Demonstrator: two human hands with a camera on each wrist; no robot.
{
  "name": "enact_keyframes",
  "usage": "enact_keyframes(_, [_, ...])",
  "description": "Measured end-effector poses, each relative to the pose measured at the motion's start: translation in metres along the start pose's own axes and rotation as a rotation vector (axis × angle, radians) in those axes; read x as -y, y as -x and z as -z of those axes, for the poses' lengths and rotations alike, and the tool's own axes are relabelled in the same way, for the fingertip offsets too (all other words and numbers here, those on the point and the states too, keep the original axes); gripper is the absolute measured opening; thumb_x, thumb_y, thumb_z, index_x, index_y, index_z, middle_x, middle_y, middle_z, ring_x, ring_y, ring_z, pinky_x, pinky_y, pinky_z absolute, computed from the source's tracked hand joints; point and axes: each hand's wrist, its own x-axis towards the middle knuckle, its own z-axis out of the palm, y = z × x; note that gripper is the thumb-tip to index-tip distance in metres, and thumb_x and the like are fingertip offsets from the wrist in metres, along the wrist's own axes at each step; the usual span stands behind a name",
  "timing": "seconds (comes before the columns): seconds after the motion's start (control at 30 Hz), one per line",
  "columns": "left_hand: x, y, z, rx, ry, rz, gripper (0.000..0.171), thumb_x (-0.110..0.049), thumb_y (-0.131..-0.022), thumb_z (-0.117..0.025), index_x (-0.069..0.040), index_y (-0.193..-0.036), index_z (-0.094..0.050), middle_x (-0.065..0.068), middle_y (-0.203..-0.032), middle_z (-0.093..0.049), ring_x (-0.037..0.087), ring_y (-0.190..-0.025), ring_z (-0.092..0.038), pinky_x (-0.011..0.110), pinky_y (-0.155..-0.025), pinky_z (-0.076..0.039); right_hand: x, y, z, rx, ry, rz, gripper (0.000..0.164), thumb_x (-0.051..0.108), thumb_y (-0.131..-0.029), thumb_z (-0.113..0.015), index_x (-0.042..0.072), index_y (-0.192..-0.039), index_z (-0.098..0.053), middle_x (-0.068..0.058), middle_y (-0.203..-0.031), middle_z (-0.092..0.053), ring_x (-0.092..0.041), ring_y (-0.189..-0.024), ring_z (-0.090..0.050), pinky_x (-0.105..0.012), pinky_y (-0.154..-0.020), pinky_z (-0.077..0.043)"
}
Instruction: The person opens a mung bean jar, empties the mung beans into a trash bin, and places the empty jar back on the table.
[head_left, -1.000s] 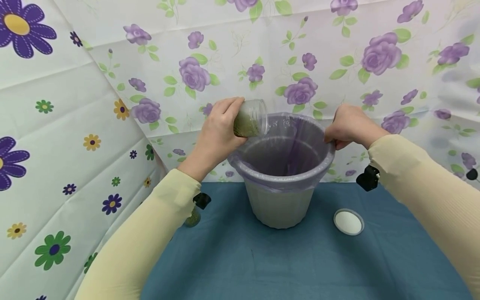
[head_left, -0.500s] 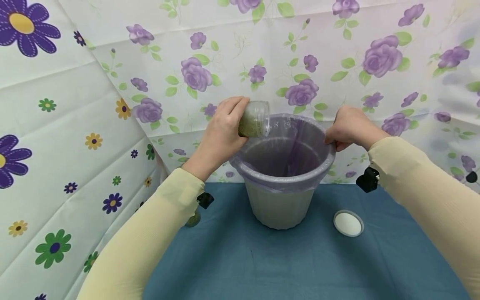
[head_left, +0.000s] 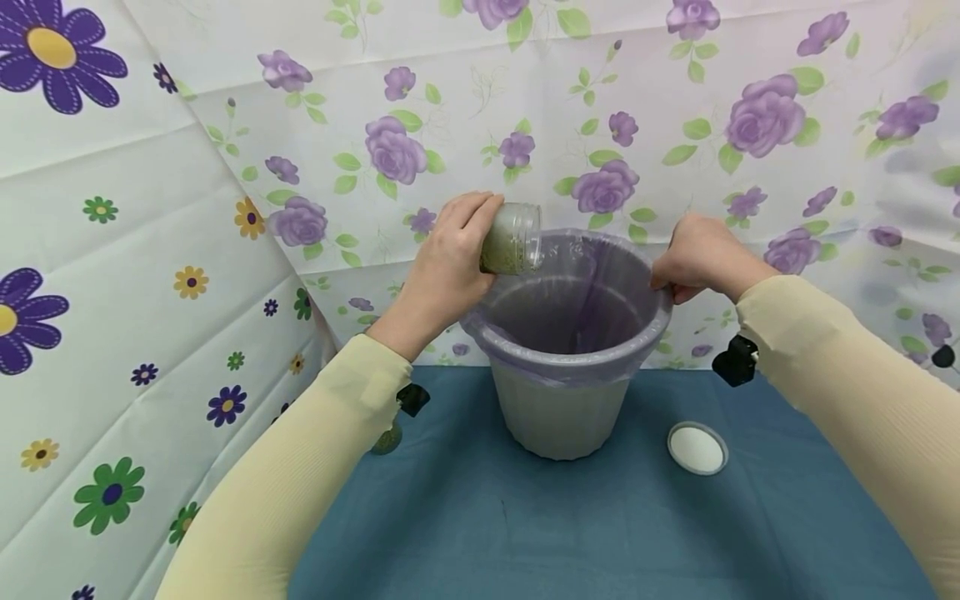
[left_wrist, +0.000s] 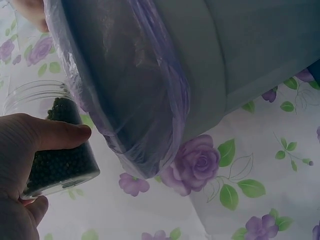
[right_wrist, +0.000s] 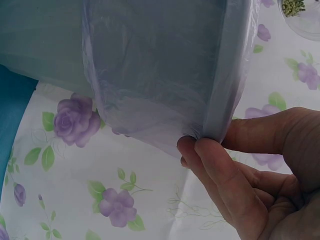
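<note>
My left hand grips a clear jar, tipped on its side above the left rim of a pale bin. Small green beans lie inside the jar, and its mouth faces the bin's opening. A thin purple plastic liner is folded over the bin's rim. On the far right side, my right hand pinches the rim and liner; the right wrist view shows the thumb on one side and fingers on the other. The bin's bottom inside is too dark to make out.
A small round dish of white powder or grains stands on the blue cloth, right of the bin. Left of it, another container with green contents is partly hidden by my left sleeve. Flowered sheets hang behind and at left.
The left hand and its jar have shifted very slightly to the right, and the head view has drifted a little. My right hand keeps its hold on the rim.
</note>
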Motion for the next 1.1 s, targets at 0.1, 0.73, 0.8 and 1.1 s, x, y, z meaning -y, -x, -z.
enact_keyframes(0.1, [0.0006,0.0006,-0.0005,0.007,-0.003,-0.002,0.080,-0.005,-0.067,-0.079,-0.005,-0.138,-0.043,0.011,-0.139,-0.044,0.024,-0.134,-0.036,0.035,-0.104,-0.044,0.0002,0.0001,-0.0001,0.002,-0.005,-0.005,0.018,0.012,-0.072,-0.070,-0.004,-0.066,-0.064,-0.010,-0.052,-0.064,-0.022,-0.050,-0.066,-0.032,-0.050,-0.056])
enact_keyframes(0.73, [-0.0012,0.0003,-0.0007,0.021,-0.001,-0.012,0.080,0.003,-0.065,-0.075,-0.005,-0.138,-0.043,0.011,-0.138,-0.044,0.025,-0.134,-0.036,0.035,-0.106,-0.041,-0.0020,0.0025,-0.0011,-0.005,0.005,0.025,0.020,0.013,-0.073,-0.069,-0.001,-0.061,-0.064,-0.010,-0.051,-0.064,-0.021,-0.048,-0.065,-0.033,-0.050,-0.056])
enact_keyframes(0.8, [-0.0016,0.0009,-0.0006,0.023,-0.004,-0.014,0.080,0.004,-0.065,-0.075,-0.005,-0.138,-0.043,0.011,-0.138,-0.044,0.025,-0.133,-0.036,0.035,-0.106,-0.041,-0.0020,0.0021,-0.0014,-0.004,0.003,0.022,0.020,0.013,-0.073,-0.069,-0.001,-0.060,-0.064,-0.010,-0.051,-0.063,-0.021,-0.048,-0.065,-0.033,-0.050,-0.056])
enact_keyframes(1.1, [-0.0021,0.0008,0.0012,0.030,-0.015,-0.014,0.079,0.003,-0.066,-0.075,-0.005,-0.138,-0.043,0.012,-0.139,-0.044,0.025,-0.134,-0.035,0.035,-0.107,-0.041,-0.0005,0.0016,-0.0012,-0.008,0.009,0.021,0.019,0.013,-0.073,-0.069,-0.004,-0.065,-0.066,-0.010,-0.052,-0.065,-0.021,-0.049,-0.066,-0.033,-0.050,-0.056])
